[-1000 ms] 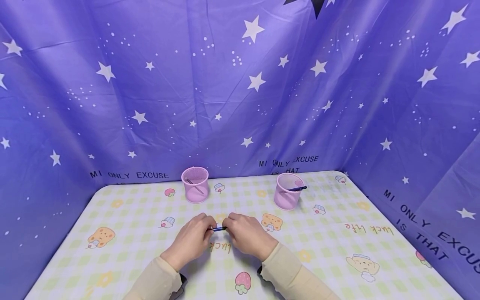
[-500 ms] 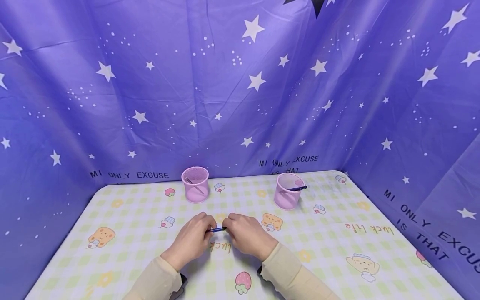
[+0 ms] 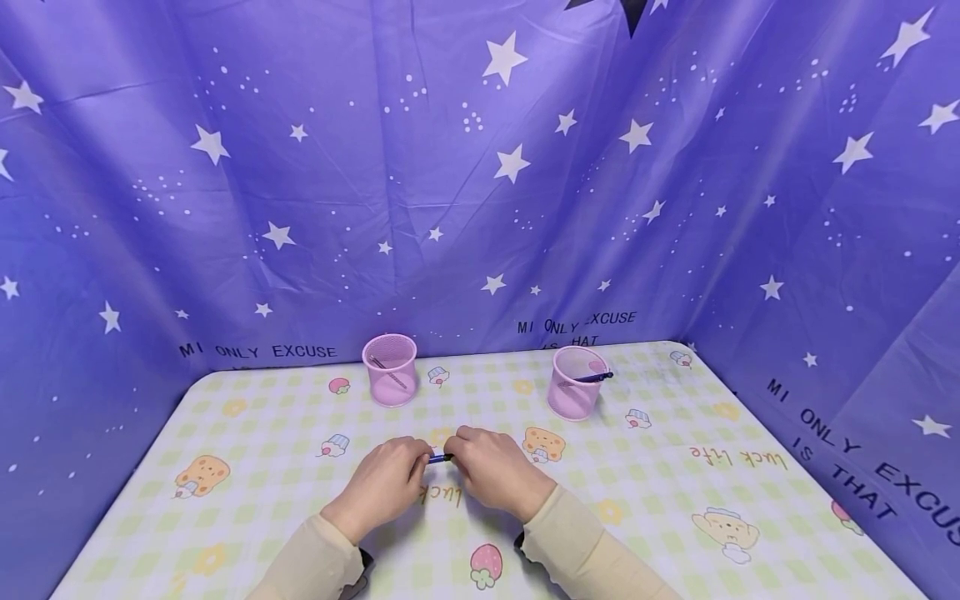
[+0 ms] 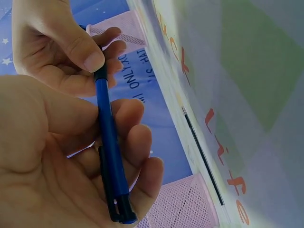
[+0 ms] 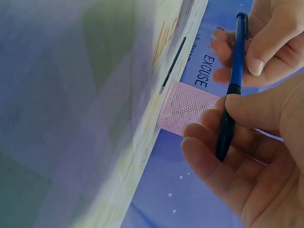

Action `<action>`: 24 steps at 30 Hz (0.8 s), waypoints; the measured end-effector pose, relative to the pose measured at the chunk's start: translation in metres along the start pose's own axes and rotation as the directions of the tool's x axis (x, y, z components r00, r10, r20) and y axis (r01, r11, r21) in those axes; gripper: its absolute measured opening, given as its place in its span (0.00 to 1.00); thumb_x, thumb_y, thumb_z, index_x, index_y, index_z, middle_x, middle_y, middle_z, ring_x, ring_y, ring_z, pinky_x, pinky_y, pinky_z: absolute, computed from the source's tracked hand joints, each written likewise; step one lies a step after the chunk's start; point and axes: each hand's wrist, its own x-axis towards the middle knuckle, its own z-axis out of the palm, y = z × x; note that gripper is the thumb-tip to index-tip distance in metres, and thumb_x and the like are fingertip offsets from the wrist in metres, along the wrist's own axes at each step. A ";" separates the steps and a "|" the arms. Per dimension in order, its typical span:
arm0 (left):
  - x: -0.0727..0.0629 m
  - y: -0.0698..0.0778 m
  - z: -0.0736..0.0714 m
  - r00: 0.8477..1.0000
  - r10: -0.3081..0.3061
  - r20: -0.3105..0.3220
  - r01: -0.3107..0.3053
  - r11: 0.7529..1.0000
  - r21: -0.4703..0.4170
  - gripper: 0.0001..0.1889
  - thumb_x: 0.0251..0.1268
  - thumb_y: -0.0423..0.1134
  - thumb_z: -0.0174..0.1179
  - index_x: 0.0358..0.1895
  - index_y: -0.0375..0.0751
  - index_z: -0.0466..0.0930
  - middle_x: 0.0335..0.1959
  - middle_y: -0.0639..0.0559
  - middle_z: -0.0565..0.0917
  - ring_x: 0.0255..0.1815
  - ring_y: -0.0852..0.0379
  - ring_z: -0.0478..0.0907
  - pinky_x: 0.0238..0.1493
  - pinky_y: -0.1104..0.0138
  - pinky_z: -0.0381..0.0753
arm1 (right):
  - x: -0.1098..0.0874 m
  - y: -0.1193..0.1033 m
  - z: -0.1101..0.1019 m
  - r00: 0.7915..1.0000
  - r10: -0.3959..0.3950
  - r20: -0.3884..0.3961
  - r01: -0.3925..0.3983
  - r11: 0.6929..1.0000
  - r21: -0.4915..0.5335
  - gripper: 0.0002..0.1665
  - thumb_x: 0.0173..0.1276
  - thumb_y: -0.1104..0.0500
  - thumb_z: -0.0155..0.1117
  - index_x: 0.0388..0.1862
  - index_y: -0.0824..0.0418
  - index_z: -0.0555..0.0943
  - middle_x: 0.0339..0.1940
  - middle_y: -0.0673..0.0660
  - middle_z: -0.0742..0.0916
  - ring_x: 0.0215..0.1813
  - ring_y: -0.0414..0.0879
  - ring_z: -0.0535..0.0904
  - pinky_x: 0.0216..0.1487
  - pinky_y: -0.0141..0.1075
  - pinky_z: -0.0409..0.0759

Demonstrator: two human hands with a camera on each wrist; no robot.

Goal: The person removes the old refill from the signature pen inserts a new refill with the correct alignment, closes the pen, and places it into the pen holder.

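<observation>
A blue click pen [image 3: 439,458] with a black grip section lies level between the two hands, close over the table. My left hand [image 3: 382,483] holds its blue barrel near the clip end, thumb on one side and curled fingers on the other, as the left wrist view shows. At the black tip end, my right hand [image 3: 495,471] pinches the pen [image 5: 236,71] between thumb and fingers. A thin dark pen refill [image 4: 204,159] lies on the tablecloth beyond the hands; in the head view it is hidden.
Two pink mesh pen cups stand at the back. The left cup [image 3: 393,387] contains a thin refill-like stick; the right cup [image 3: 572,400] has a dark blue pen [image 3: 597,377] leaning over its rim. A purple star-print curtain [image 3: 450,167] rises behind the checked tablecloth [image 3: 270,500].
My left fingers have shifted slightly along the barrel towards the right hand, covering more of the pen. My right hand and both cups have stayed in place.
</observation>
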 end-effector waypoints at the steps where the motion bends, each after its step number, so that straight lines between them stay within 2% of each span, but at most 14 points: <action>1: 0.000 0.000 0.000 1.000 0.000 0.005 0.000 1.000 0.002 0.06 0.64 0.32 0.56 0.34 0.43 0.83 0.26 0.59 0.77 0.27 0.63 0.74 0.31 0.65 0.75 | 0.000 0.000 0.000 1.000 -0.001 0.000 0.001 1.000 -0.001 0.07 0.59 0.64 0.65 0.36 0.54 0.82 0.32 0.46 0.81 0.34 0.40 0.80 0.32 0.33 0.79; 15: -0.002 0.001 0.000 0.999 0.035 -0.030 -0.035 0.999 -0.001 0.05 0.59 0.29 0.62 0.32 0.44 0.81 0.25 0.61 0.72 0.25 0.66 0.67 0.28 0.69 0.71 | 0.000 -0.001 -0.001 1.000 0.002 0.007 -0.002 1.000 -0.006 0.07 0.59 0.64 0.65 0.35 0.53 0.82 0.32 0.46 0.81 0.35 0.40 0.80 0.32 0.33 0.79; 24: -0.002 0.001 0.001 0.996 0.038 -0.075 -0.036 0.999 0.017 0.08 0.53 0.28 0.65 0.30 0.45 0.79 0.25 0.61 0.72 0.27 0.63 0.70 0.29 0.67 0.72 | -0.001 -0.002 -0.002 1.000 0.004 0.004 -0.004 1.000 -0.006 0.07 0.58 0.63 0.66 0.33 0.53 0.81 0.30 0.45 0.80 0.31 0.39 0.79 0.29 0.33 0.77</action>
